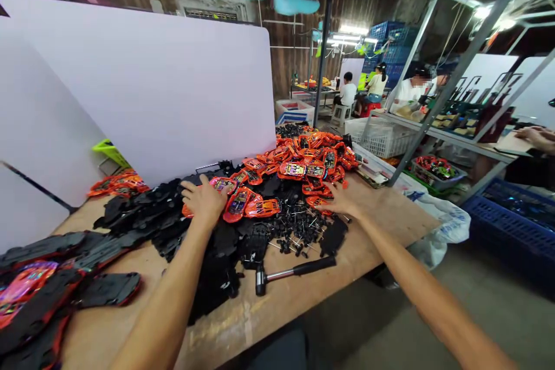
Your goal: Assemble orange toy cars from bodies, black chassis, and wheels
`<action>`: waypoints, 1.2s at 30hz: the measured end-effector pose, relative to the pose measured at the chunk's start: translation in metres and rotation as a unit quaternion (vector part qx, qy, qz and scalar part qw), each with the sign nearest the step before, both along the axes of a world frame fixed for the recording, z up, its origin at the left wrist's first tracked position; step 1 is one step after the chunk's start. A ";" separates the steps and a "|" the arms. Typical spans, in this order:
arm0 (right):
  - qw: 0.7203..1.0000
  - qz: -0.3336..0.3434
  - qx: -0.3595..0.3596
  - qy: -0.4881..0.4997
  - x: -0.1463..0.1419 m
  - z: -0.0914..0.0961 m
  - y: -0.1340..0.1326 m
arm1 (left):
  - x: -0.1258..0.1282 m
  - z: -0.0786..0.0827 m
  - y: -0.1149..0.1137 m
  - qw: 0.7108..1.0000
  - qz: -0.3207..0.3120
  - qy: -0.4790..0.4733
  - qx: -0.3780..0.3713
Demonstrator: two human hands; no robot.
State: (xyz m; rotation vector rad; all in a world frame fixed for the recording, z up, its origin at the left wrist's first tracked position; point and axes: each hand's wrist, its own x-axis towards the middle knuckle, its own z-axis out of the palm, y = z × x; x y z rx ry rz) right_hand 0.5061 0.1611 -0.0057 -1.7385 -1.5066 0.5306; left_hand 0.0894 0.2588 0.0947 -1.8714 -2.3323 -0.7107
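Mostly, the toy car shells (291, 170) look glossy orange.

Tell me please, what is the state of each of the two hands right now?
Left hand: open, fingers spread, beside orange toy cars; firm contact is unclear.
Right hand: open, fingers spread, near another orange car; firm contact is unclear.

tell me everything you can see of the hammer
The hammer has a mostly black head, a shiny metal-looking shaft and a black grip. It lies on the table near its front edge, head to the left. Neither the left hand nor the right hand touches it. Whether its head touches the black part beyond is unclear.
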 end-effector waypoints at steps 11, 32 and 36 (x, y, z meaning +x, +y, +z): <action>0.994 -0.024 0.058 -0.084 -0.002 -0.018 0.032 | 0.172 -0.040 -0.035 0.883 -0.465 0.061 -0.028; 0.966 0.229 0.119 0.020 -0.098 0.134 0.086 | 0.090 0.041 0.022 0.865 -0.500 0.025 0.029; 0.951 0.286 0.118 0.009 -0.196 0.130 0.133 | 0.004 0.040 0.031 0.903 -0.429 0.013 -0.012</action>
